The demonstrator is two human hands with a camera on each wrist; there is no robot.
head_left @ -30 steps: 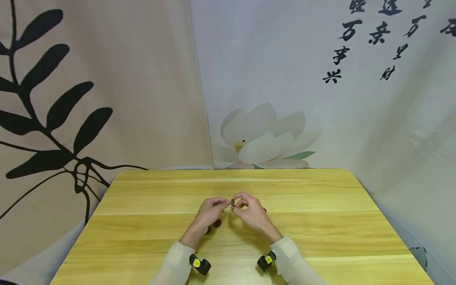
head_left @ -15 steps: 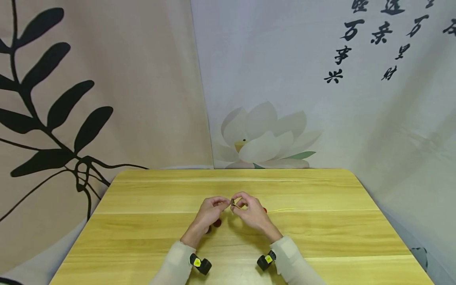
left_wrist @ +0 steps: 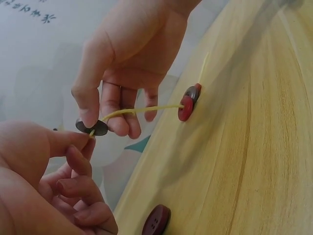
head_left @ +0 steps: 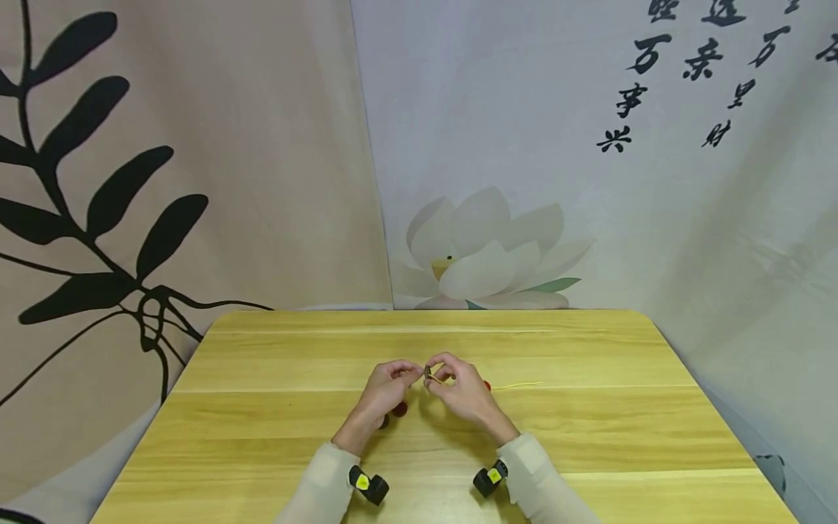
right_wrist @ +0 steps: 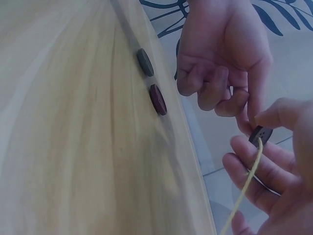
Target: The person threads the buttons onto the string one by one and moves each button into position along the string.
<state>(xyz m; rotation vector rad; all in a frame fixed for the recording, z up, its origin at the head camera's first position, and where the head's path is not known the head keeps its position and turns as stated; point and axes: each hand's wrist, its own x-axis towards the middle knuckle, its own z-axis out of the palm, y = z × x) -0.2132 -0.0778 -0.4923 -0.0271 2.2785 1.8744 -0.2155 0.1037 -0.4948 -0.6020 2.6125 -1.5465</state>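
My right hand (head_left: 461, 393) pinches a dark four-hole button (right_wrist: 261, 135) between thumb and fingers, over the table. A yellow string (left_wrist: 146, 108) passes through this button. On the button's other side, the thumb and index finger of my left hand (head_left: 386, 386) pinch the string's short end, right at the button; its remaining fingers are curled. In the left wrist view the string runs on to a red button (left_wrist: 185, 108) and a grey button (left_wrist: 194, 92), strung together above the wood. The string's tail lies to the right of my right hand.
On the wooden table (head_left: 589, 437), close by my left wrist, stand a maroon button (right_wrist: 158, 100) and a dark grey-green button (right_wrist: 145, 62). A printed cloth backdrop (head_left: 294, 145) hangs behind the table's far edge.
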